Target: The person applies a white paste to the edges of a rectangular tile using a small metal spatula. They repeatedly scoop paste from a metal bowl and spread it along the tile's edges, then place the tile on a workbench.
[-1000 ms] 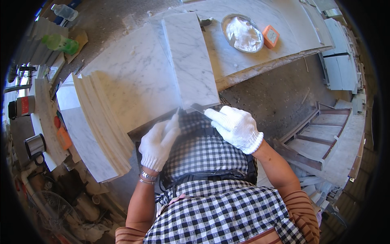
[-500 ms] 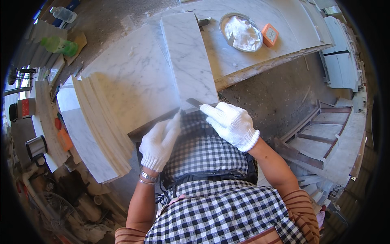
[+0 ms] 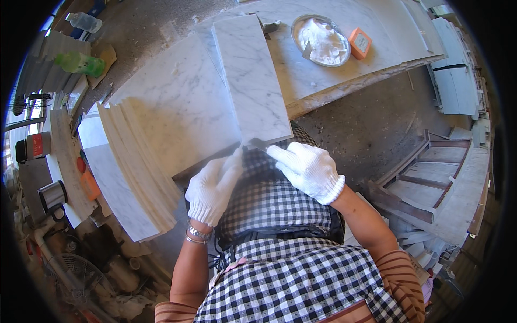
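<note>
- The marble slab (image 3: pixel 253 75) lies across the pale, veined surface (image 3: pixel 172 102), running from its far side to its near edge, with one narrow end facing the person.
- The right hand (image 3: pixel 309 169), in a white knit glove, has its grip closed on a small dark blade (image 3: pixel 258 143); the fingers reach forward along it, and its tip is close to the slab's near left corner.
- The left hand (image 3: pixel 211 185), gloved too, has thumb and fingers drawn together just beside that corner; whether this grip pinches anything cannot be told.
- The step in hand looks like working the slab's near left corner with the blade, perhaps smoothing or scraping filler there.
- The next move seems to call for a light, flat stroke along that corner, with the left fingertips steady and clear of the blade.
- Should more filler be needed, the bowl (image 3: pixel 328 65) of white paste (image 3: pixel 329 43) stands right of the slab, toward the surface's far edge, an orange box (image 3: pixel 360 43) just beside it.
</note>
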`<move>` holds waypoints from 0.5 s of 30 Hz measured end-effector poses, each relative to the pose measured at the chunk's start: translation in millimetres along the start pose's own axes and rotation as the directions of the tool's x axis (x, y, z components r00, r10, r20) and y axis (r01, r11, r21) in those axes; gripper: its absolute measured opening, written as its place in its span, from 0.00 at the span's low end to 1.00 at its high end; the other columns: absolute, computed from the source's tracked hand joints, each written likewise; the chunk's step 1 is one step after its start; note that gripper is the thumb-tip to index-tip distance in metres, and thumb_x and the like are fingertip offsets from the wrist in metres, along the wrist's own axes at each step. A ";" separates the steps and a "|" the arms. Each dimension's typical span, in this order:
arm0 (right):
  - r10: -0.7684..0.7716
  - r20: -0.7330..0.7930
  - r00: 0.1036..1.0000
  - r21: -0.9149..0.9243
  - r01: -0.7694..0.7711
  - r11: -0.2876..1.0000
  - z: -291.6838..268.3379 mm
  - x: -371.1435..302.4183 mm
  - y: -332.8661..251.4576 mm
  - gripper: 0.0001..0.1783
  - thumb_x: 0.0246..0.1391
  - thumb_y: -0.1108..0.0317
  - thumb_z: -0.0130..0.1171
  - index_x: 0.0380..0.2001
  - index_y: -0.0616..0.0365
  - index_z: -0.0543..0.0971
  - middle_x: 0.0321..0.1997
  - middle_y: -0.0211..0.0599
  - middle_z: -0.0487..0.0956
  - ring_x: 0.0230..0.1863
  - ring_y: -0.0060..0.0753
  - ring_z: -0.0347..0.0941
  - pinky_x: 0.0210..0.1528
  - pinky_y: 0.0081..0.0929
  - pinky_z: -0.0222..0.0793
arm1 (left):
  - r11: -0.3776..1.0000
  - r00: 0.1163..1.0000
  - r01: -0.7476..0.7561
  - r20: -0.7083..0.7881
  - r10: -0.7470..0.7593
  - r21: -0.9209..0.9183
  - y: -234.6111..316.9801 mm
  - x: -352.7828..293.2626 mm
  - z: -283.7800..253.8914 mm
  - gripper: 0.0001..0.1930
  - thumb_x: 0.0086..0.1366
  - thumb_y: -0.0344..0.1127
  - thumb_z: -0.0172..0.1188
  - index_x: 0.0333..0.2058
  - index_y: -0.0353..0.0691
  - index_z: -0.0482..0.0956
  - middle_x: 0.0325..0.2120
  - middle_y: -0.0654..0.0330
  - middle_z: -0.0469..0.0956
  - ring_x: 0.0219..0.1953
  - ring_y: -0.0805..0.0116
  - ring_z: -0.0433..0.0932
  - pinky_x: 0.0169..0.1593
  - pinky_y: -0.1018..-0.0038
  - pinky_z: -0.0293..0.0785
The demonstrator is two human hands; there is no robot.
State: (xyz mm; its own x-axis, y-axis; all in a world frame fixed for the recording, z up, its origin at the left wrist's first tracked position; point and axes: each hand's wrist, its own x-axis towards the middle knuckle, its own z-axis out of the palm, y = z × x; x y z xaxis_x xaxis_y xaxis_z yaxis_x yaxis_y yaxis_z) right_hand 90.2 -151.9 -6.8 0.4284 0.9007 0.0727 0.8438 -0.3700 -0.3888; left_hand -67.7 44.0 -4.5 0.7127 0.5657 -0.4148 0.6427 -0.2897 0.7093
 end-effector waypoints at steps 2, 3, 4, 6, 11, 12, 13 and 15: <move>0.030 -0.027 0.999 0.020 -0.029 0.999 -1.8 -6.1 1.1 0.15 0.61 0.65 0.64 0.51 0.47 0.82 0.27 0.32 0.75 0.26 0.35 0.77 0.28 0.34 0.77 | 1.000 1.000 -0.010 -0.001 0.010 0.012 2.1 0.2 -0.6 0.19 0.69 0.47 0.67 0.48 0.36 0.88 0.33 0.57 0.88 0.36 0.72 0.85 0.45 0.73 0.79; 0.033 -0.065 0.997 0.033 -0.031 0.999 -2.7 -8.7 2.2 0.16 0.61 0.65 0.64 0.52 0.47 0.82 0.27 0.32 0.75 0.26 0.35 0.77 0.28 0.34 0.77 | 1.000 1.000 -0.011 0.010 0.011 0.004 3.6 0.1 -0.9 0.20 0.69 0.48 0.67 0.48 0.37 0.87 0.35 0.53 0.88 0.38 0.65 0.86 0.46 0.70 0.80; 0.037 -0.103 0.994 0.045 -0.033 0.998 -3.9 -10.7 3.6 0.16 0.60 0.65 0.65 0.52 0.48 0.83 0.27 0.32 0.75 0.26 0.35 0.77 0.29 0.34 0.77 | 1.000 1.000 -0.005 0.019 0.004 0.014 5.3 0.1 -1.3 0.21 0.69 0.49 0.66 0.48 0.37 0.87 0.36 0.49 0.88 0.40 0.57 0.87 0.47 0.67 0.80; 0.046 -0.124 0.991 0.070 -0.038 0.997 -5.2 -12.8 6.0 0.20 0.58 0.69 0.70 0.54 0.56 0.85 0.32 0.35 0.81 0.27 0.36 0.79 0.28 0.32 0.78 | 1.000 1.000 0.002 0.027 -0.002 0.028 9.0 0.8 -2.1 0.21 0.69 0.51 0.66 0.48 0.38 0.87 0.38 0.45 0.87 0.43 0.50 0.88 0.48 0.64 0.81; 0.042 -0.136 0.990 0.102 -0.028 0.994 -3.6 -11.0 7.4 0.20 0.58 0.69 0.69 0.54 0.56 0.85 0.31 0.36 0.82 0.27 0.36 0.79 0.28 0.31 0.78 | 0.998 0.999 0.043 0.025 -0.044 0.053 16.2 2.7 -4.8 0.21 0.69 0.52 0.65 0.47 0.38 0.87 0.37 0.45 0.87 0.42 0.49 0.88 0.47 0.64 0.81; 0.037 -0.139 0.990 0.098 -0.024 0.995 -3.4 -10.8 7.0 0.20 0.58 0.69 0.69 0.54 0.56 0.85 0.31 0.36 0.82 0.27 0.36 0.79 0.28 0.31 0.78 | 0.998 0.998 0.044 0.033 -0.046 0.042 17.0 3.4 -4.9 0.21 0.69 0.52 0.65 0.47 0.38 0.87 0.37 0.45 0.87 0.42 0.49 0.88 0.47 0.64 0.81; 0.043 -0.134 0.990 0.099 -0.030 0.995 -3.1 -10.9 6.6 0.20 0.59 0.69 0.69 0.54 0.56 0.85 0.31 0.36 0.81 0.26 0.36 0.79 0.28 0.31 0.78 | 0.998 0.998 0.047 0.035 -0.048 0.049 17.5 4.1 -4.9 0.21 0.69 0.52 0.65 0.47 0.38 0.87 0.36 0.45 0.87 0.41 0.49 0.88 0.46 0.64 0.80; 0.049 -0.133 0.990 0.103 -0.036 0.994 -3.3 -11.7 6.0 0.19 0.59 0.69 0.69 0.54 0.56 0.85 0.31 0.36 0.81 0.26 0.35 0.79 0.27 0.31 0.77 | 0.998 0.998 0.046 0.038 -0.048 0.053 18.1 4.7 -4.9 0.22 0.69 0.52 0.65 0.47 0.38 0.87 0.36 0.45 0.87 0.41 0.49 0.88 0.46 0.65 0.80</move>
State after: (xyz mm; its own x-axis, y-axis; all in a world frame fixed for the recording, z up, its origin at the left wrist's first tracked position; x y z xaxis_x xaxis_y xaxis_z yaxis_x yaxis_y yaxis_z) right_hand 91.3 -165.4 -6.9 0.5085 0.8431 0.1747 0.7901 -0.3763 -0.4839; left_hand -54.1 45.3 9.2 0.6913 0.5494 -0.4692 0.6886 -0.3044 0.6581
